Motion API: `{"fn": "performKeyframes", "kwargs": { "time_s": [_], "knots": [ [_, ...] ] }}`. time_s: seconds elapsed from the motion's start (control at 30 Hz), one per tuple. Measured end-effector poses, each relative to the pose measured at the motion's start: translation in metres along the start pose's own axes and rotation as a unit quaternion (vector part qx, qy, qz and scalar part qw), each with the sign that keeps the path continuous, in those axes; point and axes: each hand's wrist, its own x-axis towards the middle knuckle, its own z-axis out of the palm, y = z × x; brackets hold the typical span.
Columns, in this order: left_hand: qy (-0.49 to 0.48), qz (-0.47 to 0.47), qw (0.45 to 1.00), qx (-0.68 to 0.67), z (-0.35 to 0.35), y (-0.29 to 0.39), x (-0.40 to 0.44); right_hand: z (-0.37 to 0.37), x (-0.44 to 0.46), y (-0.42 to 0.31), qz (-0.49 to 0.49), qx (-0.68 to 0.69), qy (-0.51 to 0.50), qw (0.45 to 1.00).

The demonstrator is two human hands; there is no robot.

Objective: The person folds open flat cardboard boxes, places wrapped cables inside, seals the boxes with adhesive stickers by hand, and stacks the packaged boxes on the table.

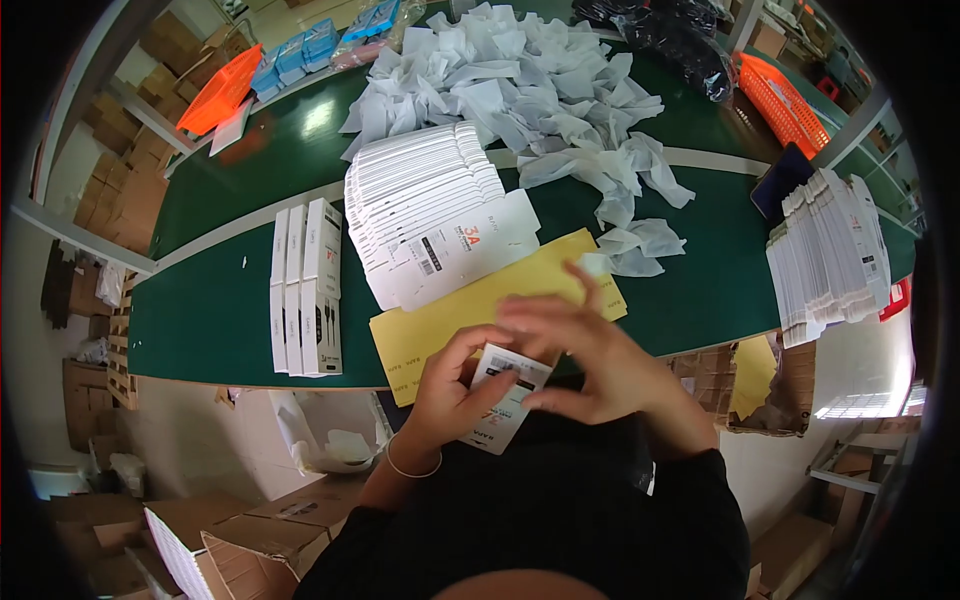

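Observation:
My left hand [443,395] grips a small white printed carton [505,420] with a barcode and red lettering, in front of the table edge. Its thumb lies across the printed face. Just right of the carton is my right hand [590,350], blurred, with fingers apart and one raised; I see nothing held in it. Beneath and beyond my hands lies a yellow sheet [430,340] with small repeated print. A fanned stack of flat white cartons [425,200], marked 3A, overlaps the sheet's far edge.
Closed white boxes [307,290] stand at left on the green table [200,320]. Crumpled whitish paper [500,70] is heaped at the back. More flat cartons [830,260] sit at far right. Orange baskets [222,92] and blue packs [300,50] line the back.

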Motion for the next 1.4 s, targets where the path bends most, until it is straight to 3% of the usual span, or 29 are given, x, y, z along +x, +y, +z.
{"fn": "performKeyframes", "kwargs": {
  "time_s": [0.23, 0.37, 0.57, 0.7, 0.9, 1.03, 1.23, 1.4],
  "knots": [
    [0.081, 0.022, 0.996, 0.032, -0.004, -0.012, 0.0, 0.036, -0.012, 0.014, 0.027, 0.076, 0.132, 0.988],
    [0.111, 0.081, 0.985, 0.104, -0.005, -0.011, 0.006, 0.06, -0.006, 0.012, 0.037, 0.1, 0.206, 0.973],
    [0.174, 0.08, 0.974, 0.121, 0.004, -0.002, 0.009, 0.075, -0.002, 0.021, 0.092, 0.234, 0.19, 0.949],
    [0.222, 0.019, 0.974, 0.027, 0.012, 0.014, 0.01, 0.07, -0.001, 0.014, 0.214, 0.42, 0.113, 0.875],
    [0.207, 0.059, 0.974, 0.065, 0.006, 0.004, 0.009, 0.083, 0.002, 0.003, 0.177, 0.416, 0.207, 0.868],
    [0.179, 0.051, 0.981, 0.053, 0.001, 0.001, 0.008, 0.077, -0.001, 0.008, 0.079, 0.131, 0.19, 0.97],
    [0.149, 0.102, 0.982, 0.049, -0.001, -0.008, 0.01, 0.083, 0.001, 0.018, 0.064, 0.207, 0.26, 0.941],
    [0.174, 0.041, 0.984, -0.015, 0.008, 0.011, 0.012, 0.079, 0.001, 0.017, 0.016, 0.112, 0.235, 0.965]
  ]
}}
